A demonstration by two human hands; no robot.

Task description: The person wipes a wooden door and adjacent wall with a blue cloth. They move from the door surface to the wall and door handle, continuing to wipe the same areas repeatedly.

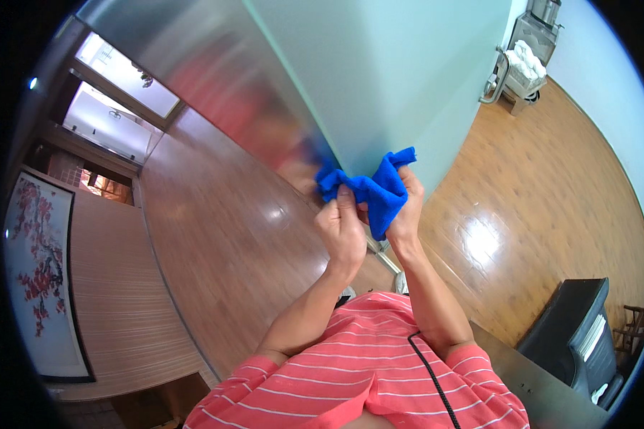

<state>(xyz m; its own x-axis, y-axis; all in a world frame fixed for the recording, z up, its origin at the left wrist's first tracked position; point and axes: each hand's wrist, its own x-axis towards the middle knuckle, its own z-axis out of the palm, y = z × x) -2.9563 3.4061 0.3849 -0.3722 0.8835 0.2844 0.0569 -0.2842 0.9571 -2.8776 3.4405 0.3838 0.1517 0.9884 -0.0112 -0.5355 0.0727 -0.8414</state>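
A bright blue cloth (383, 187) is bunched between my two hands, in front of my chest. My left hand (343, 225) pinches its left part with the thumb on top. On the other side my right hand (408, 206) grips the folded right part, with much of its palm and fingers hidden by the cloth. Just beyond the hands stands a frosted glass door panel (408, 69), its pale green edge running up and to the left. Beside that edge a shiny metal surface (204, 69) carries a blurred red reflection. Whether the cloth touches the glass I cannot tell.
A metal door handle (499, 78) juts from the glass at the upper right. Behind it, white towels (526, 61) sit in a basket. A black leather armchair (563, 327) stands at the lower right. Wooden flooring (236, 230) spreads on both sides; a framed blossom picture (43, 273) is at the left.
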